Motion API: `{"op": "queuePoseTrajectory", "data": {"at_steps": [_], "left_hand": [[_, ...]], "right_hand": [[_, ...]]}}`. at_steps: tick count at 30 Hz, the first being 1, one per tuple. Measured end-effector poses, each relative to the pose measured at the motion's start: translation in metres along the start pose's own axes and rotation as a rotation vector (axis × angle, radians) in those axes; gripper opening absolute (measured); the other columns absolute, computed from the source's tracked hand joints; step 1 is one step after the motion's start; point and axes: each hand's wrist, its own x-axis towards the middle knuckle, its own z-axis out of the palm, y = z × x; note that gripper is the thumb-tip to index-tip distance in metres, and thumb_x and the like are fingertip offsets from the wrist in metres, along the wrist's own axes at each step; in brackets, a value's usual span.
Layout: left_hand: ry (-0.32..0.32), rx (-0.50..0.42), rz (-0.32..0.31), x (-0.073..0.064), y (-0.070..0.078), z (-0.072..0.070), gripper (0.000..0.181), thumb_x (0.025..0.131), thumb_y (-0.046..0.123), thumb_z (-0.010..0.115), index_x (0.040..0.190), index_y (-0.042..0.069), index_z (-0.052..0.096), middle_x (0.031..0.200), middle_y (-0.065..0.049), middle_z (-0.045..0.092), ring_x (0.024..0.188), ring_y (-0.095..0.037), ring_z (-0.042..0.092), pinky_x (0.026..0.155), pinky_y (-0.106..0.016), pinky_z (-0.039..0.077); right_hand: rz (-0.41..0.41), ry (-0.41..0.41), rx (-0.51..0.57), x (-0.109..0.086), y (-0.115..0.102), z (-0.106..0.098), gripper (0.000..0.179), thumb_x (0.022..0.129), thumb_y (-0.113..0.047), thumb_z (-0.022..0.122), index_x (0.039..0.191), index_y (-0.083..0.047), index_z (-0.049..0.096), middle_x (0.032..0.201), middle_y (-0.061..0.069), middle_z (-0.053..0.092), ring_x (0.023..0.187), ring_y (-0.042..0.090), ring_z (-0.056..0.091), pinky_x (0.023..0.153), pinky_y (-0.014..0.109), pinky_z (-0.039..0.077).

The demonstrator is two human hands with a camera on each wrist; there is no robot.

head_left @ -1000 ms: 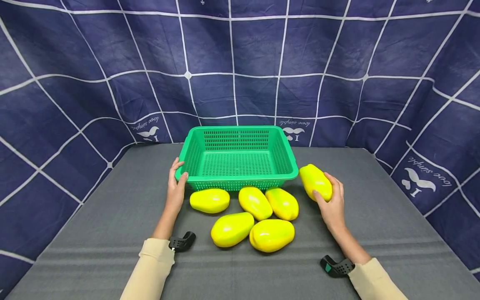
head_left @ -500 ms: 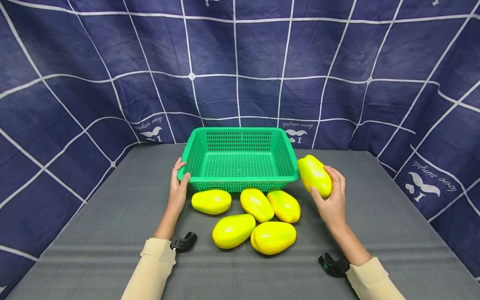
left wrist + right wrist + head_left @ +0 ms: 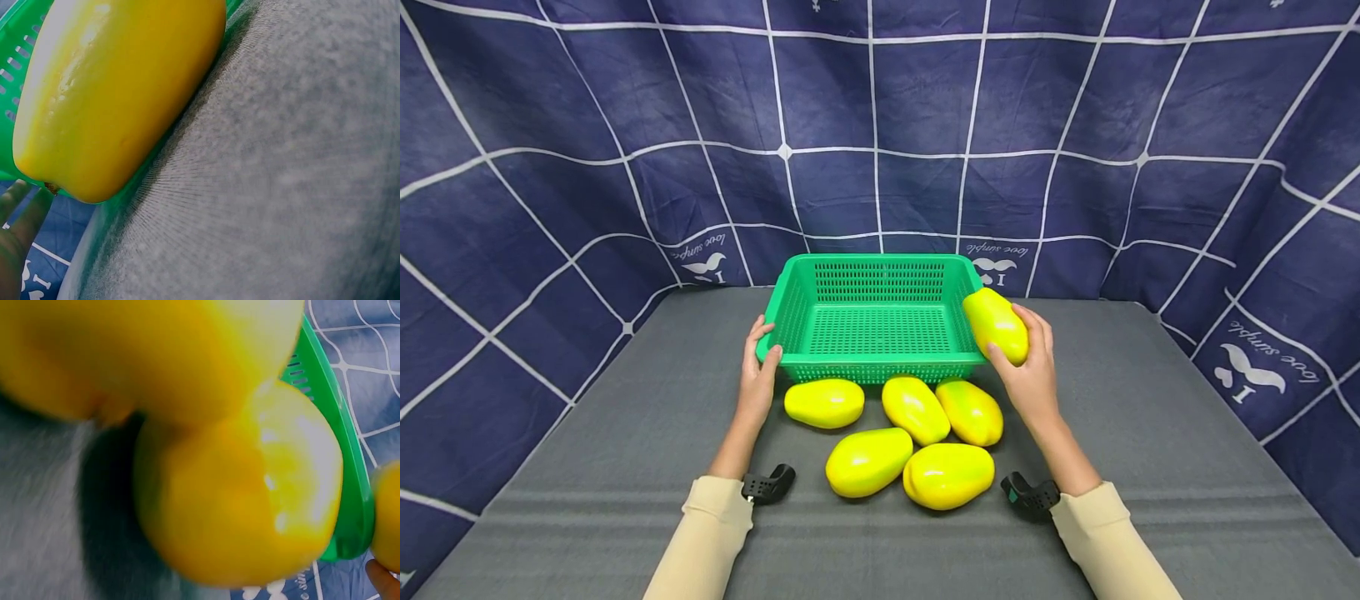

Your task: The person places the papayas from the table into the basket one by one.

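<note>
My right hand [image 3: 1032, 367] holds a glossy yellow-green papaya [image 3: 995, 325], thumb on its near side and fingers along its right. In the head view the fruit overlaps the right rim of the green plastic basket [image 3: 880, 360], and in the right wrist view its edge shows beside the rim. At the basket's left front corner my left hand [image 3: 757, 371] grips the rim. Several more papayas [image 3: 945, 475] lie on the grey cloth in front of the basket. One papaya [image 3: 119, 94] fills much of the left wrist view, close to the basket wall.
Grey cloth [image 3: 647, 442] covers the table. A navy curtain with white grid lines [image 3: 880, 117] stands behind and at both sides. Black straps with camera mounts [image 3: 769, 485] sit on both wrists.
My right hand has lifted the papaya and carried it left, from beside the basket to its right rim. The left hand stays at the basket's corner; the other papayas lie as before.
</note>
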Motion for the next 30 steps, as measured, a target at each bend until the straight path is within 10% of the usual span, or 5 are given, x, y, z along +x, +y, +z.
{"op": "queuePoseTrajectory", "data": {"at_steps": [8,30], "left_hand": [[-0.003,0.006,-0.017,-0.001,0.0,0.0,0.041,0.093,0.009,0.039,0.133,0.001,0.034,0.152,-0.011,0.015,0.141,-0.023,0.009,0.113,-0.046,0.008],[-0.002,-0.016,-0.007,-0.001,0.001,0.001,0.041,0.093,0.007,0.039,0.133,-0.001,0.033,0.152,-0.008,0.016,0.141,-0.023,0.009,0.113,-0.045,0.009]], "right_hand": [[0.047,-0.038,0.122,0.006,0.0,0.013,0.065,0.078,-0.013,0.068,0.13,-0.007,0.028,0.141,0.005,0.035,0.121,0.022,0.039,0.095,0.038,0.034],[-0.106,-0.176,-0.18,0.004,0.009,0.021,0.05,0.088,-0.022,0.057,0.136,-0.015,0.042,0.144,0.012,0.028,0.131,0.033,0.029,0.101,0.056,0.029]]}}
